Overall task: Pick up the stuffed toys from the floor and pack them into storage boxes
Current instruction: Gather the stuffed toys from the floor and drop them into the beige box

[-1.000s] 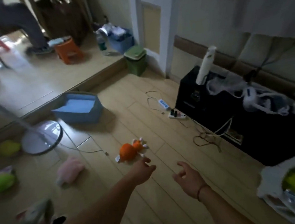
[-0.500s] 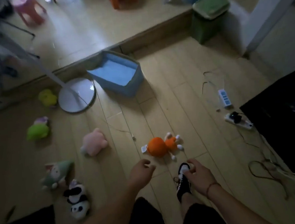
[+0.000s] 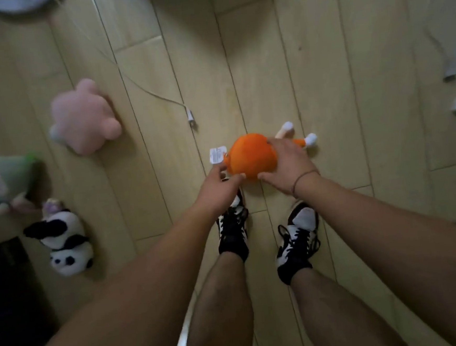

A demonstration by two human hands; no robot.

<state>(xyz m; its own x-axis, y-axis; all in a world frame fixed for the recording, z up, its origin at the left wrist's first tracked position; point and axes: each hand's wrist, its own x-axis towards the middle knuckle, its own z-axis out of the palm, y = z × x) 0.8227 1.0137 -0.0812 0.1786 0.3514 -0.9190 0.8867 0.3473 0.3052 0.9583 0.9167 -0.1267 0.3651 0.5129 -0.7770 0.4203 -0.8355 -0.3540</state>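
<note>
Fingers (image 3: pixel 279 152) of the right hand (image 3: pixel 289 168) curled over the top and far side of the orange stuffed toy (image 3: pixel 247 155), thumb tucked beneath its near edge, clamped on it. Left hand (image 3: pixel 219 187) closed in from the other side, thumb and fingertips pinching at the toy's lower left edge, just under the white tag (image 3: pixel 216 154). Toy lying on the wooden floor (image 3: pixel 322 69) or barely raised off it; could not tell which. White-tipped limbs (image 3: pixel 310 139) stuck out beyond the right hand. Directly below the toy, two black-and-white sneakers (image 3: pixel 297 238), planted on the boards. Further out to the left, a pink stuffed toy (image 3: pixel 83 118), a panda stuffed toy (image 3: pixel 63 240) and a pale green stuffed toy (image 3: pixel 1 182) at the frame's edge, all loose on the floor and well apart from the hands. A white cable (image 3: pixel 143 86) with its plug end between the pink toy and the orange one. No storage box in view here. Judged very early in the task: first pickup only just being made, nothing visibly packed, at least three more toys left to gather afterwards.
</note>
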